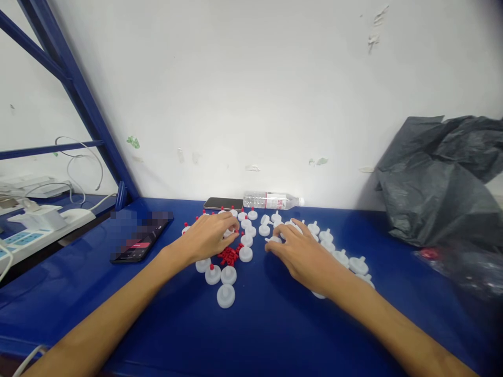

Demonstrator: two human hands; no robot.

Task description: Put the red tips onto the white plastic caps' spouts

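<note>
Blue is the surface, and on it stand many white caps, each with a short spout, in two loose groups. In the left group, several spouts carry a small red tip, and a heap of red pieces lies among these caps, just below the fingers of the left hand. This hand bends its fingers and thumb around one white cap, but I cannot tell if its grip is pressed on the cap, because the fingers hide a part of it. The right hand is over the other group; its grip pinches a tilted cap between thumb and forefinger, with the spout directed to the left hand. More caps are spread behind and beside the right hand, and partly under its wrist. Near the wall, a clear bottle lies on its side, next to a phone. A larger black phone is at the left, and farther out, a white power strip. On the right side rests a crumpled dark bag.
</note>
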